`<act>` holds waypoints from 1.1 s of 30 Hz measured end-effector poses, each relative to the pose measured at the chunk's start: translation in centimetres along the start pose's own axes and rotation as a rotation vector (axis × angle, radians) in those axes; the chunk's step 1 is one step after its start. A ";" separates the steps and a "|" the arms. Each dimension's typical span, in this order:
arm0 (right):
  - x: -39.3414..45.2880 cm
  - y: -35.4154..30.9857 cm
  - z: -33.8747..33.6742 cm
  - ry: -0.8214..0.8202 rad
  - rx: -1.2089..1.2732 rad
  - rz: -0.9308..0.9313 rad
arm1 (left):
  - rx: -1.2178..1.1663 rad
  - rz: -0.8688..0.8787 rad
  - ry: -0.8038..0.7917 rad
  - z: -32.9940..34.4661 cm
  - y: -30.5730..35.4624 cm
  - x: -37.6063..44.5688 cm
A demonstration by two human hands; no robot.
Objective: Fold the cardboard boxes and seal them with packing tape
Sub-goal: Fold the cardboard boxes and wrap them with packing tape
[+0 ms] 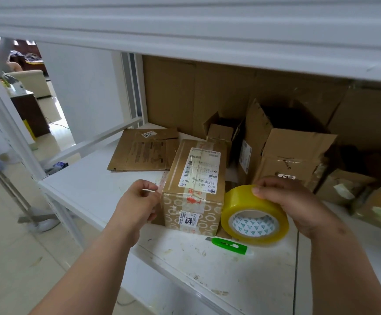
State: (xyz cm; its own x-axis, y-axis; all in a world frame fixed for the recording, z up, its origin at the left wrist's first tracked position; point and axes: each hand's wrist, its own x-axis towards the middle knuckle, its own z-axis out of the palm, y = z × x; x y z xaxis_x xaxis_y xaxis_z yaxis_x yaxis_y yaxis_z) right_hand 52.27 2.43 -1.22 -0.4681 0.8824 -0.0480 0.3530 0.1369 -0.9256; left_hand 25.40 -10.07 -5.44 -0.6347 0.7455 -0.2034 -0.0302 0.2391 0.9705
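A closed brown cardboard box (pixel 196 185) with white shipping labels stands on the white shelf (pixel 98 192). My left hand (pixel 139 201) rests against its left side, fingers curled and seeming to pinch a strip of tape at the box's upper left edge. My right hand (pixel 294 201) grips a yellow roll of packing tape (pixel 254 214), held tilted just right of the box, thumb on the roll's top. A green box cutter (pixel 229 244) lies on the shelf below the roll.
A flattened cardboard box (pixel 144 151) lies behind on the left. Open boxes (pixel 287 151) and smaller taped parcels (pixel 366 196) crowd the back and right. An upper shelf (pixel 207 37) hangs overhead. The shelf's front edge drops to a tiled floor on the left.
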 end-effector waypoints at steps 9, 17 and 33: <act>-0.6 0.7 0.0 0.058 0.000 0.001 | -0.041 0.182 -0.094 0.2 -0.4 -1.2; -0.8 1.2 0.6 0.169 0.003 0.004 | 0.124 0.309 -0.090 -0.7 -0.7 -1.3; -0.9 -1.5 4.1 0.207 -0.834 -0.006 | 0.661 0.792 -0.122 -1.0 -0.2 -0.2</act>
State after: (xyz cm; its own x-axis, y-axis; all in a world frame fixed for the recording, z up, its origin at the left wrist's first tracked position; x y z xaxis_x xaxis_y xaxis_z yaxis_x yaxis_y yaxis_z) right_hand 48.83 -0.41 -1.39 -0.3432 0.9338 0.1009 0.8689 0.3565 -0.3433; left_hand 24.73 -10.92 -5.45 -0.2045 0.8868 0.4145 0.8143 -0.0809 0.5748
